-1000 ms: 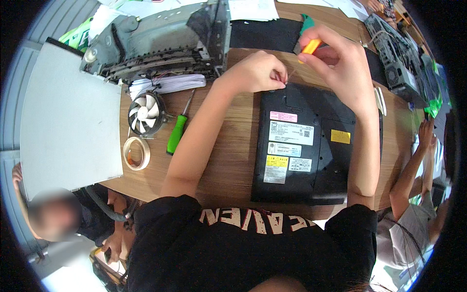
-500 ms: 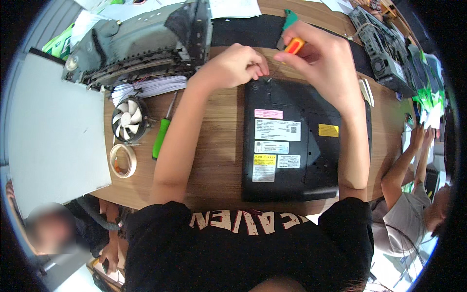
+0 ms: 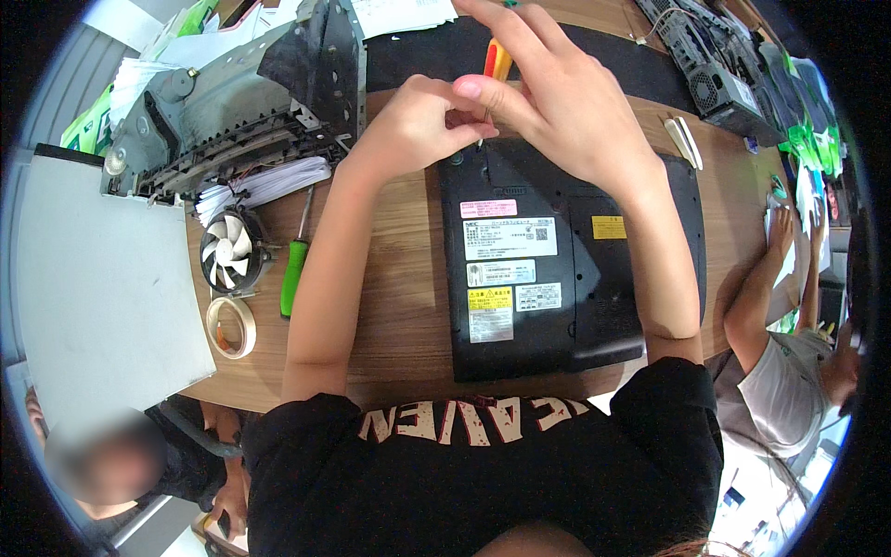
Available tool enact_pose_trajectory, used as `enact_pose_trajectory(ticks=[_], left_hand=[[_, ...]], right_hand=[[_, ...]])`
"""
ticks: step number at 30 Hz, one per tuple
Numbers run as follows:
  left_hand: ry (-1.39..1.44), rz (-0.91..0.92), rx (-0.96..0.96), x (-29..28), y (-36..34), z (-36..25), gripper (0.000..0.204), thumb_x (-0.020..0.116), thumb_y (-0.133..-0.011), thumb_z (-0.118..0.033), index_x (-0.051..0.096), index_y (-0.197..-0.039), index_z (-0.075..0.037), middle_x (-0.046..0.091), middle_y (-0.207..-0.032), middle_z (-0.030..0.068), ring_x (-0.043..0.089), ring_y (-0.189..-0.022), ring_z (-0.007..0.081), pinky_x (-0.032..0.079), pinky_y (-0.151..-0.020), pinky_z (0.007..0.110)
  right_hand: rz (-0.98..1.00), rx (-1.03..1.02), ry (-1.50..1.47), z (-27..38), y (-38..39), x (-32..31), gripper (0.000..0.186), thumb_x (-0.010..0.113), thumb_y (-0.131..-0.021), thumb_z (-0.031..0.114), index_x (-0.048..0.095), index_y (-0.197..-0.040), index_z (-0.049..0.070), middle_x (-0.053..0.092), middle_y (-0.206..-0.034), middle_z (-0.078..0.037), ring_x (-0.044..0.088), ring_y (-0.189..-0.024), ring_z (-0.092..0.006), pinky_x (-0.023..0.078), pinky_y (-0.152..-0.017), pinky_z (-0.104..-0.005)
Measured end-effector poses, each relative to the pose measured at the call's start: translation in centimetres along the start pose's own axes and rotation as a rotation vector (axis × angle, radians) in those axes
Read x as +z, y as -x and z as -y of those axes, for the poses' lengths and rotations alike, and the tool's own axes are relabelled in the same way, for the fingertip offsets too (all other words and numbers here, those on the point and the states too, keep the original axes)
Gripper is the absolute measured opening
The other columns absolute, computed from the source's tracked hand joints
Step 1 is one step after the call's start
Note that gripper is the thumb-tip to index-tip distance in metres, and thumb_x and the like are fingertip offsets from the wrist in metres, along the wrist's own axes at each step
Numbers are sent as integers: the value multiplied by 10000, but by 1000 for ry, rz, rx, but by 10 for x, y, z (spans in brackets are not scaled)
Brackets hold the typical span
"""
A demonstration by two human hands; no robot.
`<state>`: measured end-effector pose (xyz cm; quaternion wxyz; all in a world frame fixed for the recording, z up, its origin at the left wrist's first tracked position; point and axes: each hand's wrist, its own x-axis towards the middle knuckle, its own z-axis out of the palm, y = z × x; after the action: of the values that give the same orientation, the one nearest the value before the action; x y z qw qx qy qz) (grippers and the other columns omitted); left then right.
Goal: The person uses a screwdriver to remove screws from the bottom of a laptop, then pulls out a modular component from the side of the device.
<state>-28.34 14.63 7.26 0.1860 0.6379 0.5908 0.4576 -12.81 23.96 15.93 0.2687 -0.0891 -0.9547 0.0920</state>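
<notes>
Item: black laptop (image 3: 557, 269), lying underside-up on the wooden table (image 3: 408, 278), centre of the frame, label stickers facing the camera.

Hands: both meet at the laptop's upper left corner. The right hand (image 3: 566, 111) grasps a screwdriver with an orange-and-yellow handle (image 3: 497, 60), its tip pointing down toward that corner; the left hand (image 3: 413, 125) is curled with fingertips pinched close beside the tip (whether it holds a screw is too small to tell).

Progress, as judged: the bottom cover sits in place, unopened; work appears to be at the screw stage, with the rest of the base untouched.

Surroundings, left of frame: a green-handled screwdriver (image 3: 294, 269), a small cooling fan (image 3: 227, 260), a roll of tape (image 3: 232, 327), a stripped grey printer chassis (image 3: 232, 111) upper left. Another person's arm (image 3: 756, 288) rests at the right edge.
</notes>
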Motion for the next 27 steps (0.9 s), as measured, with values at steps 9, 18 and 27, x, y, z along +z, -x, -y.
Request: enact_pose_trajectory(ticks=[9,18,27], left_hand=[[-120,211,-55,-10,0,-7,143,635,-858,-45,680,-955,51,714,-909,125,688,-846,181,541,-791,303],[-40,221,-98,-3,0,-16,203,689,-841,-71,620,-990,49,693,-856,110,672,-802,146,543,-767,299],[199,130,-159,-10,1,-9,138,711,-817,-29,655,-911,56,697,-849,96,674,-830,164,546,-790,294]], right_hand=[[-36,-213,-379,-3,-12,-20,162,612,-830,-1,585,-989,6,590,-859,-128,613,-776,-295,502,-681,-350],[-35,-106,99,-6,-6,-15,430,683,-798,490,602,-772,68,565,-644,-54,565,-551,-224,436,-508,-314],[-135,-281,-314,-4,-9,-15,234,722,-784,124,601,-954,16,595,-792,-96,572,-616,-178,455,-555,-279]])
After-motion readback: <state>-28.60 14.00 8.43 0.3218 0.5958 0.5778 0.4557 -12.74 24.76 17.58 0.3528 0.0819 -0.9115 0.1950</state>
